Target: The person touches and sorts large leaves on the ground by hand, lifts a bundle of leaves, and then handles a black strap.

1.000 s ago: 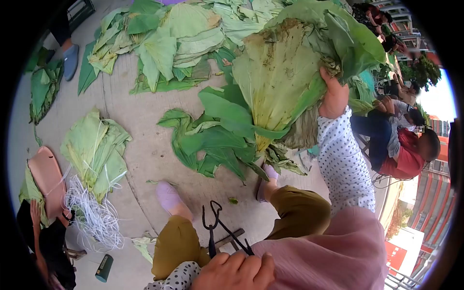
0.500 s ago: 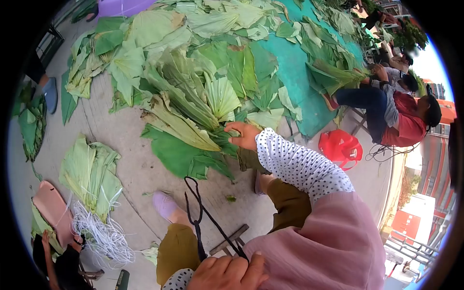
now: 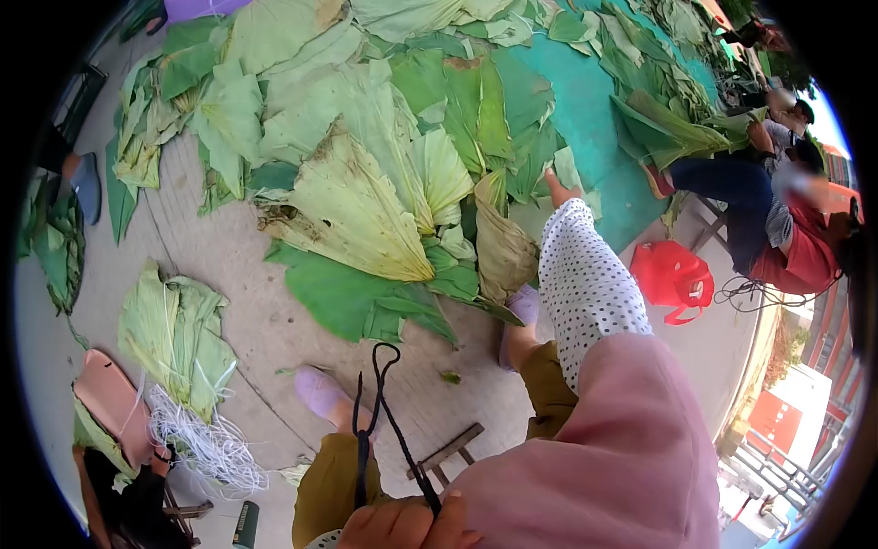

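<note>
My right hand (image 3: 562, 190) reaches forward at the edge of the leaf pile, touching or just above a small pale leaf piece (image 3: 567, 168). A finger is stretched out and nothing shows in the hand; its other fingers are partly hidden. Below it a brownish, dry leaf (image 3: 505, 245) stands tilted near my right shoe. Left of that, a yellowish leaf with browned edges (image 3: 352, 210) lies spread over a dark green leaf (image 3: 343, 288). In my lap, my left hand (image 3: 402, 528) is closed around a black cord (image 3: 393, 412), whose loop sticks up.
Big green leaves (image 3: 302, 110) cover the ground ahead, partly on a teal sheet (image 3: 585, 101). A red bag (image 3: 672, 279) sits at right, near a seated person in red (image 3: 796, 247). At left lie a tied leaf bundle (image 3: 174, 339), white strings (image 3: 206, 448) and a pink board-like object (image 3: 114, 407).
My right hand has left the gathered leaf stems and moved right and forward. The yellowish leaf now lies more spread out. My left hand stays low with the cord.
</note>
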